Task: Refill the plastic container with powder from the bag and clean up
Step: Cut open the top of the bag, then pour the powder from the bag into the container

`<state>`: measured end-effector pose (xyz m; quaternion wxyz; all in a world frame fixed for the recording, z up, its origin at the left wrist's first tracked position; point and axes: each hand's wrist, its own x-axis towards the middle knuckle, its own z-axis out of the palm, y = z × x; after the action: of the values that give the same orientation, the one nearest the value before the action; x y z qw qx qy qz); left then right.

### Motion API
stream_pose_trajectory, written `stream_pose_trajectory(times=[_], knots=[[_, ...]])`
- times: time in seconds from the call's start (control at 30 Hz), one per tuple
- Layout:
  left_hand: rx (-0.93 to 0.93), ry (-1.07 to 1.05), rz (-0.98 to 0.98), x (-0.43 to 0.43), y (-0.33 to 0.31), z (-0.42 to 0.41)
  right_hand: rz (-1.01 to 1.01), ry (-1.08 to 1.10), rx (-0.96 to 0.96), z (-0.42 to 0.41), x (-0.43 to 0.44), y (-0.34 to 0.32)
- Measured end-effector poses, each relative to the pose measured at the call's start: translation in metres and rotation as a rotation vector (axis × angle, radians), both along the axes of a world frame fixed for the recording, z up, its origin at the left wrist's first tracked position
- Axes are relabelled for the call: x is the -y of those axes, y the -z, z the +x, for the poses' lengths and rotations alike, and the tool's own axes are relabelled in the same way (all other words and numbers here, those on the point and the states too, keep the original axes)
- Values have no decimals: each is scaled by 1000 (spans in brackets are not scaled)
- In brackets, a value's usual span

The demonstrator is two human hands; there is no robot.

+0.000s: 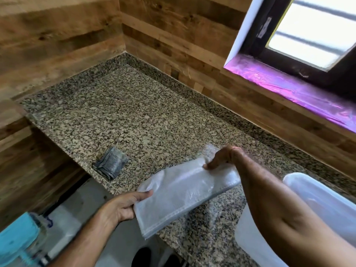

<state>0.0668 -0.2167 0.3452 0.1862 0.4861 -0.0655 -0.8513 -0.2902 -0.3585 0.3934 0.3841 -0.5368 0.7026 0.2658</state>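
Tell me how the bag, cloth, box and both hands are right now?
bag: flat, looks empty, held over the counter edge.
left hand: grips the bag's near end.
right hand: pinches the bag's far end.
cloth: folded, lying on the counter, untouched.
box: at the right, partly hidden; lid unclear.

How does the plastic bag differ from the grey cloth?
The bag is translucent white; the cloth is opaque grey. The bag is held by the left hand and right hand; the cloth lies untouched on the counter. The bag looks larger than the cloth. Both are flattened.
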Motion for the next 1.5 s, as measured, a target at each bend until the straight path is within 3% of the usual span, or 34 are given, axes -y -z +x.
stream_pose_trajectory(times=[0.13,0.33,0.6,0.77,0.93,1.1,1.27,1.5], knots=[[90,12,11,0,3,-5,-18,-222,-205,13,-22,-12],[181,11,-174,23,-22,9,-129,-151,-146,16,-24,-24],[110,38,-558,82,-136,-28,-510,197,9,-29,-21,-153],[-44,52,-783,93,-201,-99,-762,611,337,-105,-74,-231],[-159,121,-966,70,-232,-189,-909,733,307,-171,-156,-280],[-145,120,-1038,10,-216,-263,-1035,844,190,-229,-237,-255],[15,73,-1209,-44,-186,-307,-1067,994,350,-250,-294,-216],[391,300,-1553,-90,-149,-309,-1324,1138,818,-235,-350,-137]])
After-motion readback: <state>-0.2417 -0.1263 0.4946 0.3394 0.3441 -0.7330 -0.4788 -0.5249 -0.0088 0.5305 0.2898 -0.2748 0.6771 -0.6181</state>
